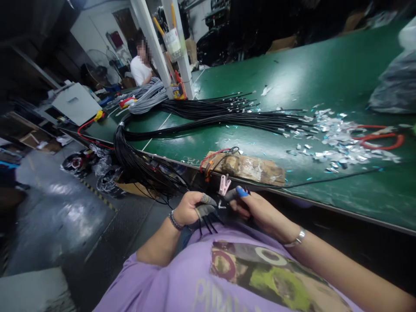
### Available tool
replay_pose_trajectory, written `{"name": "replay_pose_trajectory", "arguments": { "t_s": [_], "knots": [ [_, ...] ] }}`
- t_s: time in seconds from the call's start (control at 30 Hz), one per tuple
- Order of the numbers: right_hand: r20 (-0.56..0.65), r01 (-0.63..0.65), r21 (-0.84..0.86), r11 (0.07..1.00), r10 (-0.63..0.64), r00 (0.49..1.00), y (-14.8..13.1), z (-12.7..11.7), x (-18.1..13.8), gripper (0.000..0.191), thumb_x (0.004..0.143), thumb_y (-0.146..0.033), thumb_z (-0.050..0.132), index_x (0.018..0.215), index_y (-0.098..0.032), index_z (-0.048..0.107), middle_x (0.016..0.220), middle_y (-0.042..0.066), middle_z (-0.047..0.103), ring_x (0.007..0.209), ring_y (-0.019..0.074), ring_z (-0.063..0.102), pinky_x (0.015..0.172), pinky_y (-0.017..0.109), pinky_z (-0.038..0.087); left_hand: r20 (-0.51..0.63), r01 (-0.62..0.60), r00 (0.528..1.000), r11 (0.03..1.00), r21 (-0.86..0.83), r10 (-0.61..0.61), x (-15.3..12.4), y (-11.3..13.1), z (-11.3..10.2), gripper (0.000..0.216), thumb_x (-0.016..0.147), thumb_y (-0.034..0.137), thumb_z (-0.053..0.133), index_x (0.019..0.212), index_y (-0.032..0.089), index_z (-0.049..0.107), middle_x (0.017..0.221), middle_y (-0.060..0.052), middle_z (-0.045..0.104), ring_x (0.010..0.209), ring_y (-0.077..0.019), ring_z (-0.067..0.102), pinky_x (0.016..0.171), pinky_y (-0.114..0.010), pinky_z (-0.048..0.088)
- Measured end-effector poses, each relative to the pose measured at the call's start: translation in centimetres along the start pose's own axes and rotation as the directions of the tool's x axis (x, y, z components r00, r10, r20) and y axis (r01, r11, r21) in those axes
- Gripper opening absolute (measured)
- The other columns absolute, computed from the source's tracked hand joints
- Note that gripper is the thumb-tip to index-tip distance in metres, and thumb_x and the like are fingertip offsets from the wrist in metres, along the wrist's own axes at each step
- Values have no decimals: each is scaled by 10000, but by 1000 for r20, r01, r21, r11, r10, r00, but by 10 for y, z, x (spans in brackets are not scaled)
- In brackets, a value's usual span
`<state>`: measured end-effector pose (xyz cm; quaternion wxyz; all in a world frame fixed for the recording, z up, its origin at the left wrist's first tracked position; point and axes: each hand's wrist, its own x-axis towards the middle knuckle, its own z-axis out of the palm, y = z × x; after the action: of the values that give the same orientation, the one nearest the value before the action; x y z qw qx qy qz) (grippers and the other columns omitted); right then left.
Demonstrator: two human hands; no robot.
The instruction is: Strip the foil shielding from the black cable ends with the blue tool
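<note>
My left hand (191, 208) is closed around a bunch of thin black cables (205, 223), whose ends stick out below my fist. Grey finger cots cover its fingertips. My right hand (256, 210) is pinched near those cable ends, with a blue cot on one fingertip. Both hands hover just below the green table's front edge (325, 203), close to my purple shirt. A pink clip (224, 185) hangs at the table edge right above my hands. A long bundle of black cables (208, 119) lies across the table and droops over its left edge.
A worn brown block (250, 168) with red wire sits at the table edge. Silver foil scraps (338, 138) and red-handled scissors (380, 136) lie to the right. A grey cable bundle (149, 97), white posts and a plastic bag (396, 86) stand farther off. Another person (141, 65) sits at the back left.
</note>
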<state>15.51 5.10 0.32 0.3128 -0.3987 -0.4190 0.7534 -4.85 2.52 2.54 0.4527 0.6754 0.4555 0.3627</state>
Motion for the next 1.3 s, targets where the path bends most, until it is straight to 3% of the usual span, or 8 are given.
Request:
{"name": "replay_pose_trajectory", "arguments": {
  "t_s": [0.13, 0.2, 0.33, 0.4, 0.53, 0.67, 1.07, 1.3],
  "knots": [
    [88, -4, -32, 999, 6, 996, -6, 9, 10, 603, 661, -771, 540, 632, -172, 601, 427, -43, 401, 419, 90, 313, 419, 247, 254, -90, 54, 994, 993, -103, -63, 8, -6, 3, 511, 655, 640, 655, 683, 131, 687, 544, -31, 606, 477, -105, 519, 514, -232, 440],
    [6, 81, -113, 990, -81, 997, -6, 12, 13, 583, 631, -772, 578, 613, -189, 562, 463, -41, 419, 432, 87, 302, 421, 244, 241, -115, 80, 989, 985, -153, -98, 13, -9, 4, 525, 611, 650, 683, 672, 129, 672, 530, -17, 592, 452, -92, 498, 482, -220, 424],
    [-155, 239, -255, 937, -283, 946, -4, 15, 15, 601, 631, -805, 540, 572, -208, 498, 509, -25, 450, 459, 96, 291, 436, 255, 221, -116, 99, 985, 973, -210, -126, 20, -14, 6, 542, 586, 662, 692, 665, 127, 663, 525, -9, 584, 444, -83, 494, 472, -212, 420],
    [-143, 205, -184, 961, -232, 962, -4, 16, 16, 607, 649, -815, 505, 582, -212, 487, 481, -36, 412, 453, 100, 291, 436, 257, 217, -99, 105, 987, 969, -226, -130, 22, -17, 6, 546, 593, 662, 689, 676, 123, 666, 536, -14, 591, 448, -85, 501, 473, -213, 422],
    [3, 18, 101, 995, -18, 1000, -7, 20, 20, 566, 655, -761, 571, 597, -205, 478, 481, -52, 369, 442, 89, 279, 428, 245, 196, -75, 125, 986, 963, -239, -146, 23, -19, 6, 548, 583, 667, 693, 650, 125, 656, 514, -10, 577, 451, -86, 497, 475, -215, 419],
    [52, -16, 255, 967, 3, 999, -8, 21, 24, 489, 637, -664, 680, 650, -191, 557, 518, -53, 356, 467, 86, 238, 433, 240, 173, -47, 150, 985, 953, -263, -168, 23, -18, 6, 568, 554, 685, 697, 620, 124, 638, 494, -1, 557, 440, -81, 479, 470, -214, 407],
    [-40, 8, 337, 942, 6, 999, -3, 23, 29, 459, 524, -569, 803, 575, -178, 570, 524, -42, 407, 486, 80, 265, 445, 220, 209, 2, 128, 991, 964, -232, -131, 26, -19, 11, 533, 596, 656, 688, 576, 132, 591, 493, 8, 521, 459, -79, 449, 488, -216, 395],
    [13, -64, 400, 914, 65, 998, 5, 19, 26, 445, 592, -599, 745, 624, -185, 587, 536, -27, 460, 468, 81, 298, 410, 206, 209, 26, 111, 994, 981, -157, -108, 21, -21, 9, 548, 643, 671, 644, 620, 124, 624, 507, -10, 551, 463, -93, 484, 490, -222, 412]
  ]
}}
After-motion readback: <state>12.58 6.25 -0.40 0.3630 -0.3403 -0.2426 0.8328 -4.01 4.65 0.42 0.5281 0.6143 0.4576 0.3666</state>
